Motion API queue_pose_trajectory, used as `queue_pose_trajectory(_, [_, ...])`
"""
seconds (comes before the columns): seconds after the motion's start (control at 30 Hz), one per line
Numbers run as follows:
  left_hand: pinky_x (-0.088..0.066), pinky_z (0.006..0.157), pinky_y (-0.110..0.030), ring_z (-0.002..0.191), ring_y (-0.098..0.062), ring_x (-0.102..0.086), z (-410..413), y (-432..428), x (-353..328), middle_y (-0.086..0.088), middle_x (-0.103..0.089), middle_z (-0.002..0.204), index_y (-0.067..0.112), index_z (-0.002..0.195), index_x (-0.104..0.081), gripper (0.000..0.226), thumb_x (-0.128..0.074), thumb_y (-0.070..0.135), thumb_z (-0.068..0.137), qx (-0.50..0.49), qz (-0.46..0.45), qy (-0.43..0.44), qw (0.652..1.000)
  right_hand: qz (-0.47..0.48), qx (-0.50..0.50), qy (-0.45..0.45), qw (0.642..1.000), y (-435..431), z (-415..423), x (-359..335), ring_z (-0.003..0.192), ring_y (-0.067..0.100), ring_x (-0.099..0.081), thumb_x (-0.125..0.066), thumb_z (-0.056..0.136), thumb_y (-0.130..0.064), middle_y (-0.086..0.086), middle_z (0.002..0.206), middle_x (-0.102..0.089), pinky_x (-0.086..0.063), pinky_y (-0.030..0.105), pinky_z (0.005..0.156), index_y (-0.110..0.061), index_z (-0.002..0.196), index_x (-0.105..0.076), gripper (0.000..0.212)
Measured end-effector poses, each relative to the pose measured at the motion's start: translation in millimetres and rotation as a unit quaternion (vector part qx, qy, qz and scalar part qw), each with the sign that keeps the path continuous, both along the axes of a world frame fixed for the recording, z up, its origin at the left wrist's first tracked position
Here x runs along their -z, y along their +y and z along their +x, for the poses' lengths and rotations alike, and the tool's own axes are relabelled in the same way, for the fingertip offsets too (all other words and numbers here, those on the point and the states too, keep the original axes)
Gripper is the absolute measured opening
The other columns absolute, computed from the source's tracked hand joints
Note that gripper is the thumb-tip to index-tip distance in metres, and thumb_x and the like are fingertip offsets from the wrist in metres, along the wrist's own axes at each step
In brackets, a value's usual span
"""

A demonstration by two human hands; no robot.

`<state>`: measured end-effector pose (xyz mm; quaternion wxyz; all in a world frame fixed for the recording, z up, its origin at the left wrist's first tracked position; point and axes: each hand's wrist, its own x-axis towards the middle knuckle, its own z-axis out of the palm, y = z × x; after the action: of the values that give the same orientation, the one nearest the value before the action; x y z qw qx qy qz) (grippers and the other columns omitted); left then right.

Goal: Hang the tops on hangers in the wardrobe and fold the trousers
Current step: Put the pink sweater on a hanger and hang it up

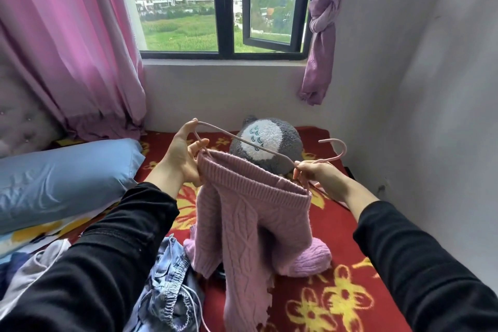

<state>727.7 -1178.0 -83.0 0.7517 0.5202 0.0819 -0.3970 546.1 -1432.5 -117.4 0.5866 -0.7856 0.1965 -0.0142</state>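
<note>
Two hands raised over the red flowered bed [350,226], both on one thin pink hanger [234,136], held tilted with its hook [343,149] out to the right. At the left hand [183,159]: thumb and fingers [189,127] pinching the hanger's left end, with a corner of the pink sweater [242,213] caught in the same pinch. At the right hand [314,174]: fingers curled, pinching the wire just below the hook and touching the rib's other corner. Ribbed opening of the sweater stretched between the hands just under the upper wire; how much hanger inside, cannot tell. Body and sleeves drooping down onto the bed. Judging by the cable knit: soft, floppy, some weight, stretchy at the rib, likely to snag on a wire tip, nothing to break. Best taken at the ribbed edge or shoulders, not by the loose sleeves; probably needs spreading over both hanger arms to stop sliding. As for the hanger: likely light, springy, thin to grip, safest held at the hook neck. Denim trousers [167,277] crumpled at lower left on the bed, not yet folded; probably heavier and stiffer, easiest taken at the waistband. Grey plush toy [272,132] behind, blue pillow [67,175] at left. Wardrobe not in view.
</note>
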Motion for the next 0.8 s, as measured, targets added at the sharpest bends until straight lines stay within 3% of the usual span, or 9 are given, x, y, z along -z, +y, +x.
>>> queue_pose_trajectory(0.13, [-0.037,0.071,-0.035,0.078,-0.021,-0.048,-1.0,8.3,-1.7,-0.004,-0.057,0.082,0.022,0.086,-0.058,0.031,-0.072,0.041,0.066,0.007,0.002,0.007,1.000,0.022,0.002,0.020,1.000,0.3,-11.1,1.4,0.082,0.022,-0.045,-0.042,0.099,-0.025,-0.008,0.063,-0.062,-0.031,0.042,0.087,-0.011,0.074,-0.059,0.033])
queue_pose_trajectory(0.2, [-0.035,0.072,-0.035,0.076,-0.021,-0.048,-3.0,12.0,0.1,-0.003,-0.059,0.073,0.022,0.078,-0.054,0.019,-0.068,0.030,0.070,0.015,0.004,0.008,1.000,0.010,-0.006,0.024,1.000,-0.3,-16.4,-0.3,0.086,0.021,-0.047,-0.041,0.099,-0.022,-0.002,0.070,-0.062,-0.036,0.053,0.096,-0.009,0.076,-0.059,0.032])
queue_pose_trajectory(0.23, [-0.034,0.073,-0.036,0.077,-0.020,-0.048,-3.7,13.0,1.7,-0.001,-0.056,0.075,0.021,0.079,-0.052,0.016,-0.067,0.027,0.074,0.015,0.008,0.004,1.000,0.000,-0.010,0.025,1.000,-0.9,-19.0,-1.5,0.090,0.021,-0.048,-0.041,0.100,-0.021,0.005,0.077,-0.061,-0.038,0.053,0.096,-0.007,0.078,-0.060,0.031])
queue_pose_trajectory(0.3, [-0.032,0.075,-0.036,0.078,-0.018,-0.046,-4.5,13.0,3.8,0.001,-0.050,0.081,0.020,0.084,-0.052,0.011,-0.062,0.019,0.080,0.009,0.021,-0.006,1.000,-0.012,-0.007,0.020,1.000,-3.5,-22.9,-5.4,0.093,0.020,-0.050,-0.043,0.099,-0.020,0.013,0.088,-0.059,-0.049,0.031,0.078,-0.005,0.083,-0.062,0.030])
queue_pose_trajectory(0.37, [-0.032,0.076,-0.035,0.077,-0.016,-0.044,-5.7,10.8,3.7,0.003,-0.049,0.084,0.023,0.087,-0.052,0.013,-0.058,0.011,0.085,-0.006,0.046,-0.016,0.999,-0.019,0.001,0.017,1.000,-6.7,-24.5,-8.8,0.081,0.016,-0.055,-0.045,0.099,-0.022,0.011,0.086,-0.059,-0.045,0.013,0.055,-0.005,0.085,-0.064,0.029])
queue_pose_trajectory(0.47, [-0.036,0.070,-0.031,0.070,-0.011,-0.048,-5.7,7.8,4.0,0.008,-0.053,0.083,0.026,0.096,-0.052,0.028,-0.052,-0.001,0.087,-0.040,0.068,-0.028,0.997,-0.037,-0.008,-0.003,0.999,-13.1,-23.2,-14.3,0.055,0.004,-0.055,-0.047,0.099,-0.019,0.008,0.069,-0.057,-0.042,0.006,0.048,-0.005,0.075,-0.063,0.032])
queue_pose_trajectory(0.57, [-0.043,0.050,-0.021,0.051,-0.009,-0.055,-8.7,8.2,3.5,0.006,-0.056,0.079,0.024,0.096,-0.052,0.032,-0.047,-0.007,0.087,-0.053,0.089,-0.054,0.993,-0.053,-0.036,-0.008,0.998,-16.8,-20.1,-20.8,0.054,0.011,-0.054,-0.048,0.098,-0.013,0.012,0.065,-0.056,-0.045,0.016,0.056,0.002,0.073,-0.063,0.033])
queue_pose_trajectory(0.73, [-0.039,0.042,-0.017,0.062,-0.012,-0.048,-9.7,9.9,7.0,-0.004,-0.056,0.085,0.015,0.101,-0.056,0.030,-0.051,-0.010,0.086,-0.052,0.191,-0.209,0.958,-0.104,-0.048,0.020,0.993,-20.4,-14.6,-27.9,0.058,0.017,-0.053,-0.053,0.096,-0.015,0.013,0.065,-0.059,-0.046,0.023,0.059,0.009,0.078,-0.065,0.032])
queue_pose_trajectory(0.8, [-0.039,0.043,-0.018,0.063,-0.016,-0.050,-11.8,8.2,11.7,-0.006,-0.058,0.082,0.011,0.094,-0.060,0.025,-0.058,-0.009,0.080,-0.025,0.271,-0.351,0.896,-0.122,-0.057,0.036,0.990,-13.8,-10.2,-27.4,0.055,0.014,-0.052,-0.054,0.095,-0.015,0.009,0.061,-0.058,-0.045,0.024,0.058,0.005,0.075,-0.065,0.030])
